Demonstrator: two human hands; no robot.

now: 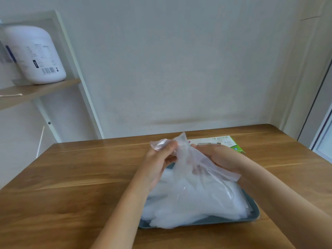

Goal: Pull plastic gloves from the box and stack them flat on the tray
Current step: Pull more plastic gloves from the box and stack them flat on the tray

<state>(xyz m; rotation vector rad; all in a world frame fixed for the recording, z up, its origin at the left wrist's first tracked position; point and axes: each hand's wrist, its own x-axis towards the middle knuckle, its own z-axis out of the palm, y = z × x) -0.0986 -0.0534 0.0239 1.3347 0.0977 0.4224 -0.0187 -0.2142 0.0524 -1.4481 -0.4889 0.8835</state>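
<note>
Head view: glove box point(231, 143) print illegible; barcode point(48, 70) on white jug point(34, 51)

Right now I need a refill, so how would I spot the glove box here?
Start at the wooden table and find the blue-grey tray piled with clear gloves. Just beyond it, behind the right hand, lies the box. It is the only printed thing on the table: flat, white, with a green corner.

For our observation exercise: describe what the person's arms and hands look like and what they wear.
The left forearm and right forearm are bare to the frame edge, no sleeves; the left hand and right hand wear no rings, watch or bracelet.
</note>
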